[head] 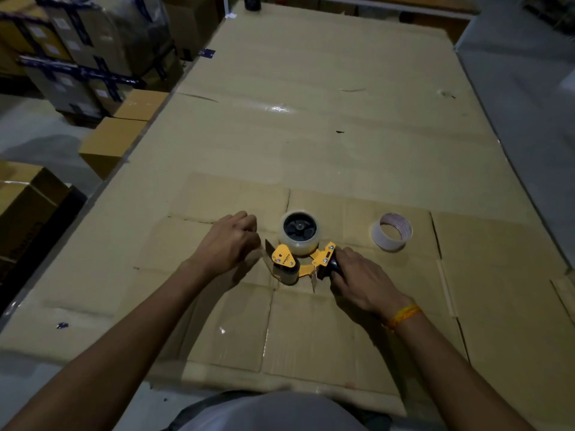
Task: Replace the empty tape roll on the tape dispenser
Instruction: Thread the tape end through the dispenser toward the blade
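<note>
Head view is showing you late in the job, by my reading: a full roll of clear tape [299, 233] is already sitting on the black hub of the yellow tape dispenser [300, 259], and the empty core [392, 232] is lying well apart on the worktop [311, 119], off to the right of the dispenser. So the swap itself looks done, and what you are working on now seems to be threading the tape's free end through the front of the dispenser.

Your right hand [361, 276] is wrapping closed around the dark handle at the right end of the dispenser, pinning the tool flat on the flattened cardboard [311, 331]. Your left hand [231, 244] is sitting just beside the dispenser's front end, at its left, with the fingers curled in loosely toward the roller and blade guard. Whether the fingertips are pinching a strip of clear tape I cannot tell; the film would be near invisible in this dim light, and the fingertips are hidden behind the back of the hand.

The next move, as I judge it, is calling for a steady pull of the tape end under the roller and out over the blade while you are keeping the handle held down, and for keeping your fingers clear of the toothed edge.
</note>
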Demonstrator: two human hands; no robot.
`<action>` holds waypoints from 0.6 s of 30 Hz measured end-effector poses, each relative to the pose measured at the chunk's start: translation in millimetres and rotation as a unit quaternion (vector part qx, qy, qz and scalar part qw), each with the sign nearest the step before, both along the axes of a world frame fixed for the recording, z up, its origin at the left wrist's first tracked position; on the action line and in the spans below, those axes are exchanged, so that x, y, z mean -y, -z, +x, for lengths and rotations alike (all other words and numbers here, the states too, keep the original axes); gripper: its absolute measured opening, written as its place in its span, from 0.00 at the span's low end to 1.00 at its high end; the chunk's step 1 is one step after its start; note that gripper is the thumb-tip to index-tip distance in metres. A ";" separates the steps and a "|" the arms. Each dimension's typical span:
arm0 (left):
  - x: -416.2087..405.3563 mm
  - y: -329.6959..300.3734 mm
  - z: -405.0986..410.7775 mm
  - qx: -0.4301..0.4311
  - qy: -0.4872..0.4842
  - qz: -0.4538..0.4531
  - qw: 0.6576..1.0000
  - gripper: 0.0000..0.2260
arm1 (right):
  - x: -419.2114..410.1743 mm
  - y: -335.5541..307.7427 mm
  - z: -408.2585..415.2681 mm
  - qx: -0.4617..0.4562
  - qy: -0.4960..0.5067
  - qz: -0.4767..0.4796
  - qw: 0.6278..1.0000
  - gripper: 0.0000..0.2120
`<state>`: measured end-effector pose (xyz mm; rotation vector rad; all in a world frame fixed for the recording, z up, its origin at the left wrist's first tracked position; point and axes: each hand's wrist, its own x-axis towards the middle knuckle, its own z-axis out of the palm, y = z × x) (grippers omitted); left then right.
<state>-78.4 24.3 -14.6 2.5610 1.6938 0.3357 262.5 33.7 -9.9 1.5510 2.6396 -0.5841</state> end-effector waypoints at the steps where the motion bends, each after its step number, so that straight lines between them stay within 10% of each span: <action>1: -4.7 2.2 4.2 -0.005 0.004 0.007 1.000 0.03 | -1.5 0.3 0.9 -0.004 -0.009 0.002 1.000 0.16; 18: -49.6 0.9 -9.6 -0.051 0.121 0.064 0.989 0.09 | -6.5 8.3 -2.2 -0.012 0.015 0.067 0.998 0.32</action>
